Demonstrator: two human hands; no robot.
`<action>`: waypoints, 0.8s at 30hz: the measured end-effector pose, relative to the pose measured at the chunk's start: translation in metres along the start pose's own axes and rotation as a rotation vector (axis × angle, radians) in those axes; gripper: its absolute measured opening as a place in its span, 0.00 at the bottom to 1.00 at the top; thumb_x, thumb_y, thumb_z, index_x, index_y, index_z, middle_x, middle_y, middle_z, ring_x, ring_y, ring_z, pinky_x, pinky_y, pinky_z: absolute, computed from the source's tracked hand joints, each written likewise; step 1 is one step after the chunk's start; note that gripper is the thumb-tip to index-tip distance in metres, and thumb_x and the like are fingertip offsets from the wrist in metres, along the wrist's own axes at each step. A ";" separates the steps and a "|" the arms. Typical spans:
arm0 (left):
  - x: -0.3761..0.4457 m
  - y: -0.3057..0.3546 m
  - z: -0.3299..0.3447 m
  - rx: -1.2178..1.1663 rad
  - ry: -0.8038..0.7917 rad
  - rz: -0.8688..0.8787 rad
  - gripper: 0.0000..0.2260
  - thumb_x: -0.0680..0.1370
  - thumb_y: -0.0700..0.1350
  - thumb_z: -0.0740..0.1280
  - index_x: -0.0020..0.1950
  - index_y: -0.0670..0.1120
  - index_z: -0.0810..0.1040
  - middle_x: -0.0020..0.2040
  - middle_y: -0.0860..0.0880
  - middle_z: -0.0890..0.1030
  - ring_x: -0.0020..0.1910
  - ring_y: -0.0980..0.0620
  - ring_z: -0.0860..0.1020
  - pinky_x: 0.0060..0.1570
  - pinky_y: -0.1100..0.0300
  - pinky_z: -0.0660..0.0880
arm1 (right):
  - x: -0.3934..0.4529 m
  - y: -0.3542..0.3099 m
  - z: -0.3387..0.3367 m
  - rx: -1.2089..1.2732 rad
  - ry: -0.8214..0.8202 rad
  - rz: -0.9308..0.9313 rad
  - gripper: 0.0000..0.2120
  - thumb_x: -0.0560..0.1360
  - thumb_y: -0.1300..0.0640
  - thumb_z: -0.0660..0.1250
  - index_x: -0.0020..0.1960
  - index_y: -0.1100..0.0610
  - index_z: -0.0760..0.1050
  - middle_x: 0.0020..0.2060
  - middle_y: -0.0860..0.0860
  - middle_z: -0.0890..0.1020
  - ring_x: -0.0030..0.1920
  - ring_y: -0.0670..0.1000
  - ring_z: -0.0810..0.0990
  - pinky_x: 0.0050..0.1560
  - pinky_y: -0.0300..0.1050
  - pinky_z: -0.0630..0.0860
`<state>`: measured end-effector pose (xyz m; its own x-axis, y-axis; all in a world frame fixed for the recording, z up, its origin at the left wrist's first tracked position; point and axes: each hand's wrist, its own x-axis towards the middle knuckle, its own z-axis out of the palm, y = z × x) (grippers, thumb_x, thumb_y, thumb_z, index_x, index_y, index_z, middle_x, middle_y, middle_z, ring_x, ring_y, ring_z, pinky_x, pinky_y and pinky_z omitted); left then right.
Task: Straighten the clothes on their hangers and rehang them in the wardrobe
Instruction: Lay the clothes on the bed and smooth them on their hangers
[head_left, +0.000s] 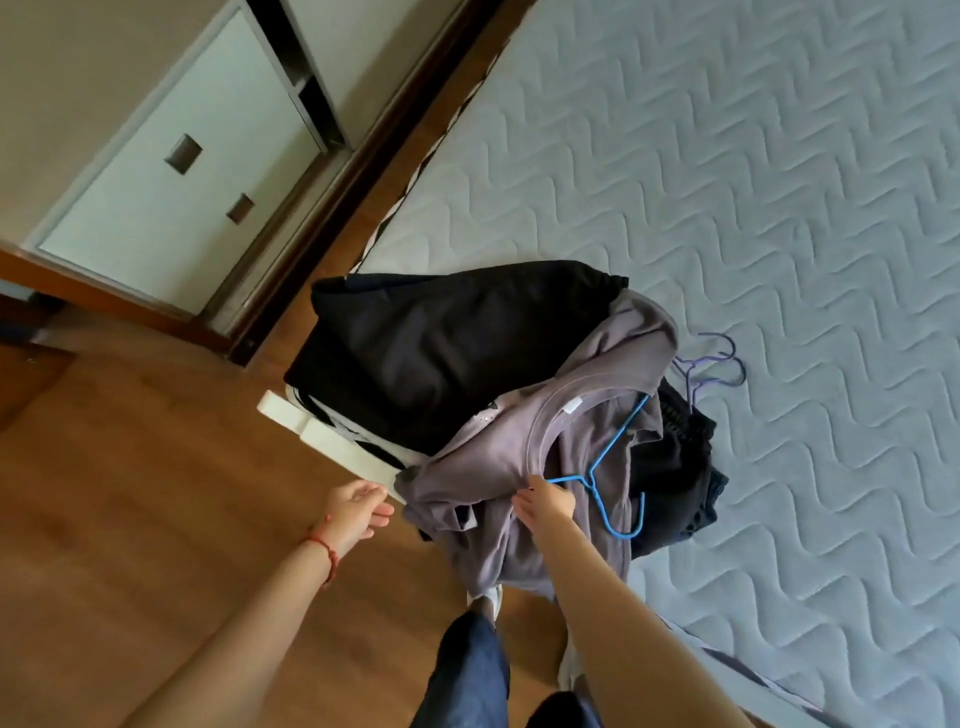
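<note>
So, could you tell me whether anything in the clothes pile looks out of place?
Yes. The blue hanger lies loose on top of the purple shirt, outside its neckline, not threaded through. The right hand pinches the shirt beside it. Purple hangers lie bare on the mattress.

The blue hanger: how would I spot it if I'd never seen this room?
Find the quilted grey mattress, then the clothes pile at its near corner. On top lies a purple T-shirt; the blue hanger pokes from its neckline by the right hand. Other hangers beside the pile are purple.
</note>
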<state>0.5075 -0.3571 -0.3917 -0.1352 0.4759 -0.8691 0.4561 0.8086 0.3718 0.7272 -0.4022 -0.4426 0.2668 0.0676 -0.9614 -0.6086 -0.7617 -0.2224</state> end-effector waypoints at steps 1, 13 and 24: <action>0.001 0.002 0.002 -0.034 -0.010 -0.023 0.06 0.79 0.41 0.59 0.48 0.42 0.75 0.38 0.46 0.79 0.36 0.51 0.77 0.36 0.61 0.70 | 0.002 -0.001 0.004 0.086 0.026 0.028 0.06 0.75 0.62 0.64 0.45 0.66 0.72 0.37 0.61 0.78 0.37 0.55 0.81 0.33 0.42 0.72; -0.023 0.038 0.029 -0.010 -0.025 0.154 0.07 0.79 0.39 0.60 0.43 0.44 0.76 0.37 0.45 0.79 0.37 0.48 0.77 0.37 0.59 0.72 | -0.033 0.004 -0.015 0.094 0.209 -0.265 0.08 0.76 0.56 0.62 0.46 0.61 0.74 0.42 0.58 0.80 0.46 0.60 0.81 0.50 0.56 0.79; -0.101 0.151 0.103 0.441 -0.080 0.845 0.16 0.77 0.39 0.63 0.65 0.42 0.72 0.58 0.43 0.79 0.60 0.47 0.76 0.60 0.59 0.68 | -0.152 -0.013 -0.164 -0.288 0.226 -0.775 0.11 0.76 0.62 0.62 0.37 0.51 0.72 0.26 0.41 0.76 0.31 0.40 0.73 0.32 0.28 0.69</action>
<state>0.6808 -0.3184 -0.2814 0.4432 0.8044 -0.3957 0.6681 -0.0021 0.7440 0.8173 -0.5079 -0.2670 0.6901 0.5301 -0.4928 0.0124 -0.6894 -0.7242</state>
